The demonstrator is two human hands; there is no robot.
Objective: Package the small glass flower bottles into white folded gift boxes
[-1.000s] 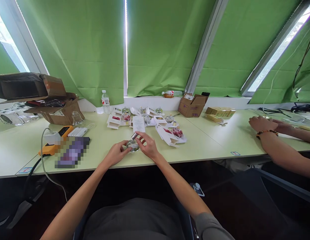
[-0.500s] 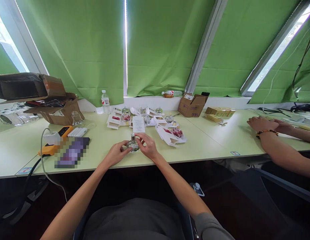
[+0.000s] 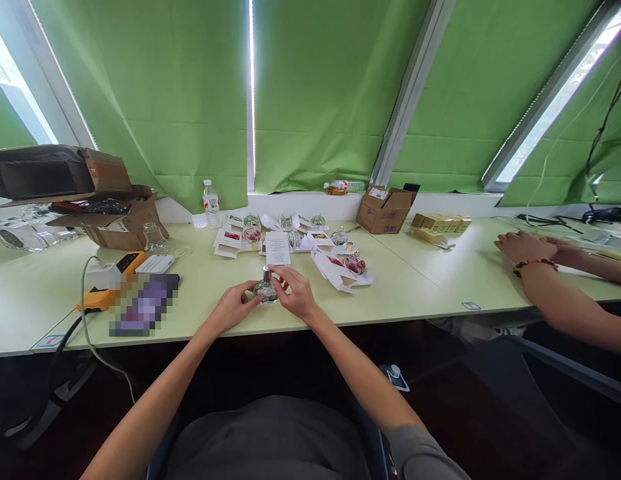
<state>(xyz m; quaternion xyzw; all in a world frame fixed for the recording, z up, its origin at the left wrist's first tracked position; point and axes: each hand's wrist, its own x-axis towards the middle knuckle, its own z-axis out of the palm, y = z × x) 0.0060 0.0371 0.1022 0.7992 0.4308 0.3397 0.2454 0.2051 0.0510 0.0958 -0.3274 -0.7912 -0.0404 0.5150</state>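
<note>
A small round glass perfume bottle [image 3: 265, 291] with a silver cap [image 3: 267, 274] stands upright near the table's front edge. My left hand [image 3: 234, 305] is closed on its left side, thumb in front. My right hand [image 3: 296, 293] reaches from the right, its fingertips on the cap and neck; its exact hold on the far side is hidden. Just beyond the bottle a white printed card [image 3: 277, 248] leans among opened white boxes. One opened box [image 3: 340, 283] on the right has a bottle with dark red contents [image 3: 355, 265] on it.
At left are a phone [image 3: 146, 305], an orange power strip [image 3: 133, 262], a glass jar [image 3: 154, 239] and cardboard boxes [image 3: 115, 230]. A water bottle [image 3: 210, 203] stands at the back. Rightward are a brown carton [image 3: 385, 212], yellow boxes [image 3: 440, 223] and another person's hands [image 3: 527, 248].
My right fingertips have shifted very slightly at the cap. The bottle and my left hand stay in place.
</note>
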